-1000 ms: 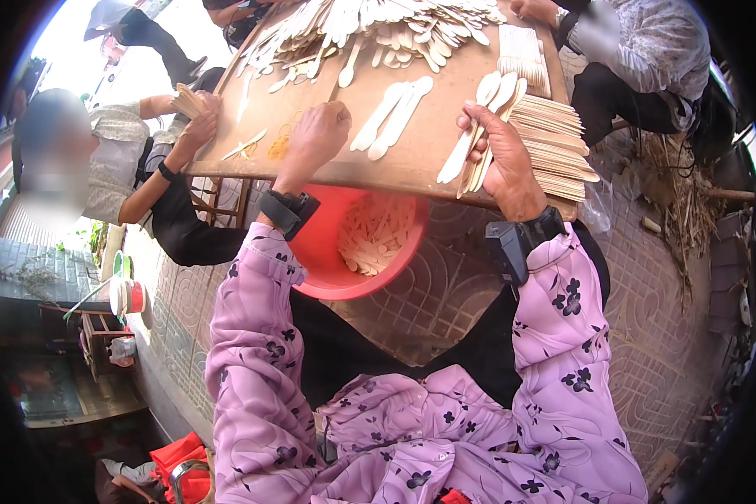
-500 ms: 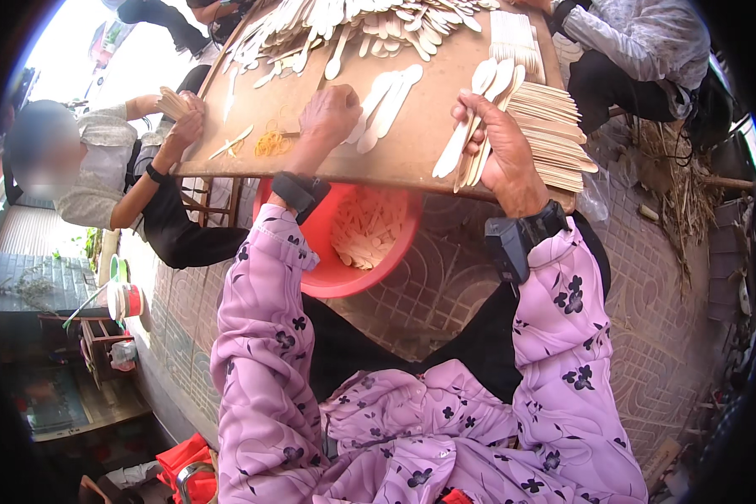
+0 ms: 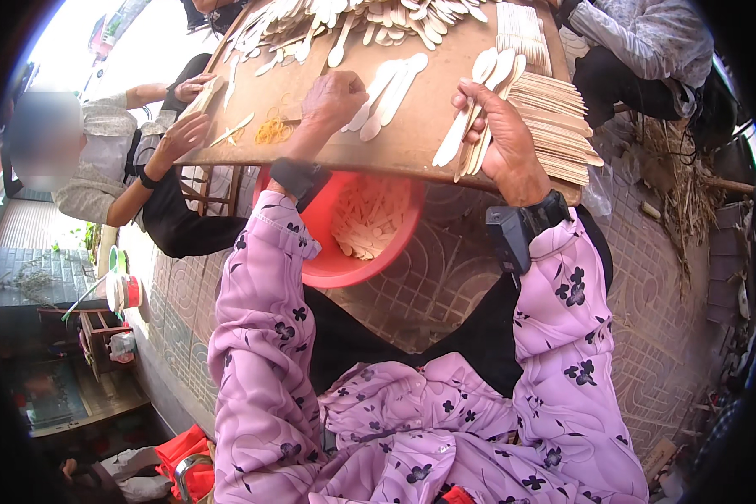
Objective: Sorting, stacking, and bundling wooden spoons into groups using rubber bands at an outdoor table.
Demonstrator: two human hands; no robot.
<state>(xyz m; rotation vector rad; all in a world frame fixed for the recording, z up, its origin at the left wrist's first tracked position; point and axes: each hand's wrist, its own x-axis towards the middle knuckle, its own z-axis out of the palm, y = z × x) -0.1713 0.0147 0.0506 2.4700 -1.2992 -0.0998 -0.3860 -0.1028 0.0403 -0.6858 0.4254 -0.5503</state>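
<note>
My right hand (image 3: 508, 143) is closed around several wooden spoons (image 3: 479, 105), held fanned out above the table's near edge. On the tabletop my left hand (image 3: 334, 102) is curled with the knuckles up; its fingertips are hidden, so what it holds, if anything, does not show. Just right of it lie a few loose wooden spoons (image 3: 392, 97) side by side. Close by my right hand, a thick stack of wooden spoons (image 3: 550, 126) lies along the table's right side.
A big heap of spoons (image 3: 353, 21) covers the far side of the brown table (image 3: 311, 155). Yellow rubber bands (image 3: 273, 131) lie left of my left hand. Below the edge stands a red basin (image 3: 399, 252) with spoons in it. Co-workers sit left and far right.
The view has shifted slightly. My right hand keeps its grip on the spoons, and my left hand stays curled. The left co-worker's hands have moved apart and lowered around their spoon bundle.
</note>
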